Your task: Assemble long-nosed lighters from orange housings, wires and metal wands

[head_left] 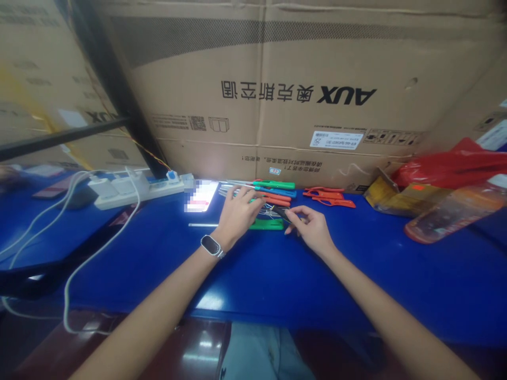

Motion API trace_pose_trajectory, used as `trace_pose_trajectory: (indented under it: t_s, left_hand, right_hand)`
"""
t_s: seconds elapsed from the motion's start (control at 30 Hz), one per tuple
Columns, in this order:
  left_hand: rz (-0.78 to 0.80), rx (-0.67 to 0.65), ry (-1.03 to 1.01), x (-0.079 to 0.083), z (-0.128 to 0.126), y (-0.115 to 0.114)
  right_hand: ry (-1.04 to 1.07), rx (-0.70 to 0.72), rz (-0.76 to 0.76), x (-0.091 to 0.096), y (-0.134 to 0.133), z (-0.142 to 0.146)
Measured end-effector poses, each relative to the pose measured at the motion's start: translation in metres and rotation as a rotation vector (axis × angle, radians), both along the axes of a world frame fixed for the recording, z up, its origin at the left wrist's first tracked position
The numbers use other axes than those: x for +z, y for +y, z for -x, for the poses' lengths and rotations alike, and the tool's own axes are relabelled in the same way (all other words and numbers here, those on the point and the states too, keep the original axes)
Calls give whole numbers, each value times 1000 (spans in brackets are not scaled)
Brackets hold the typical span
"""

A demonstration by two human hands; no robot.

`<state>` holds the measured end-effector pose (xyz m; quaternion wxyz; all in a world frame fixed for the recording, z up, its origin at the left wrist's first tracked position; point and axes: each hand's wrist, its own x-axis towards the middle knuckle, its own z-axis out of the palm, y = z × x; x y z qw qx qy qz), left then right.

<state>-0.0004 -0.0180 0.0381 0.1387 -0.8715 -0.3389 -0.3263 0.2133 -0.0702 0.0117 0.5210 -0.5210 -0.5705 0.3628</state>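
Note:
My left hand, with a watch on its wrist, hovers over or touches a group of stick lighters; its bent fingers are apart and I see nothing held in them. My right hand pinches a small dark piece, with thin pale wires beside it. Under and around the hands lie a green lighter, a blue lighter and orange-red handles, with metal tubes pointing left. A nearer green lighter has its metal tube partly behind my left hand.
Orange handle pieces lie right of the lighters. A lit phone and a white power strip with cables are on the left. At right are a bottle and a red bag. A large carton stands behind the blue table.

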Motion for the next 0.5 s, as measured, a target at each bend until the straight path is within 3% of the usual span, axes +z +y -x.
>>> trace_pose_trajectory:
  t_s: [0.2, 0.33, 0.5]
  left_hand:
    - [149, -52, 29, -2, 2, 4]
    - [212, -153, -77, -8, -2, 4]
    - [381, -245, -187, -7, 9, 12]
  right_hand:
    - [280, -40, -32, 6, 3, 7]
    - [445, 79, -26, 13, 5, 18]
    - [297, 151, -2, 21, 21, 34]
